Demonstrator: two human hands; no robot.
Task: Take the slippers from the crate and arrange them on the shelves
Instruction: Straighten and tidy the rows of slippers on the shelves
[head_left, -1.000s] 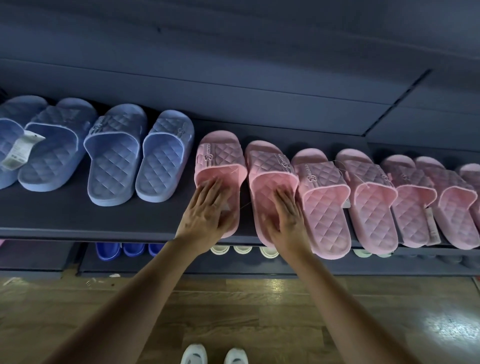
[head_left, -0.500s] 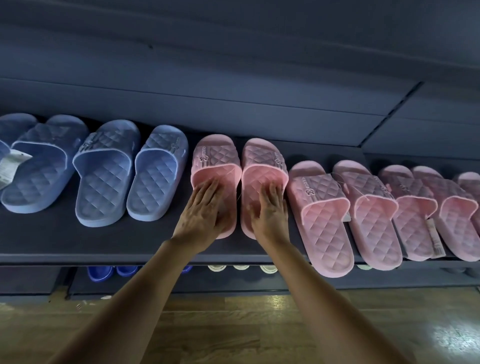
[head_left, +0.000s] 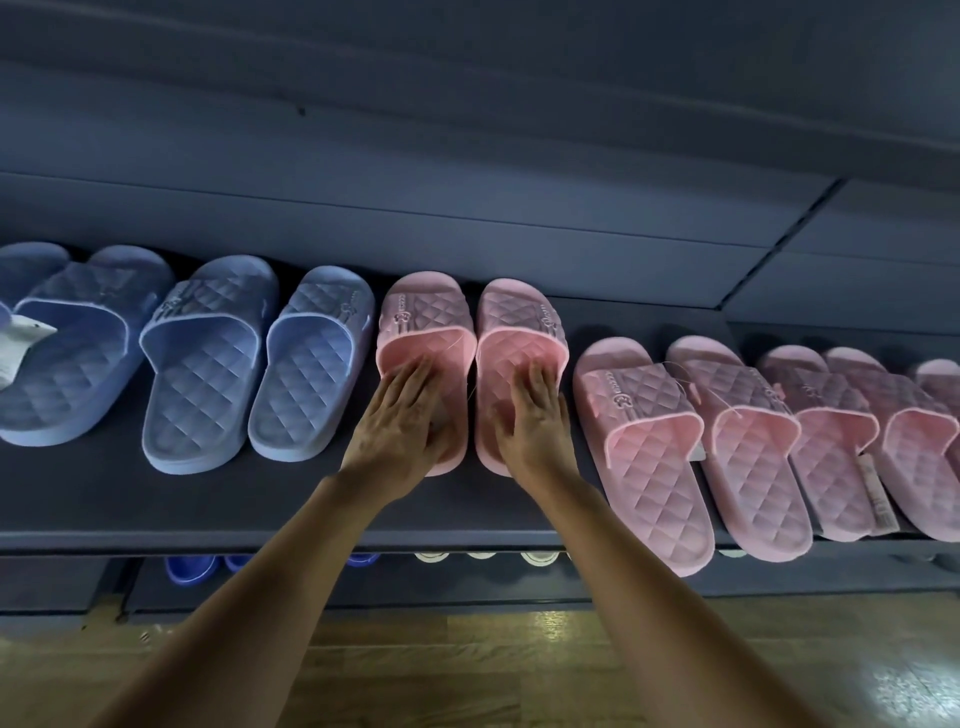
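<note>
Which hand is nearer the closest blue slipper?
Left. The left hand lies on the pink slipper beside that blue slipper; the right hand rests one slipper farther away.

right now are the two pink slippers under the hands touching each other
Apart. The head view shows a thin dark gap running between the left pink slipper and the right pink slipper, from toes to heels.

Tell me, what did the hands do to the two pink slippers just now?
Both hands, left hand and right hand, pushed the pink pair back toward the wall, so it now sits deeper than the other pink slippers. The palms stayed flat on the insoles throughout. The blue slippers on the shelf did not move.
</note>
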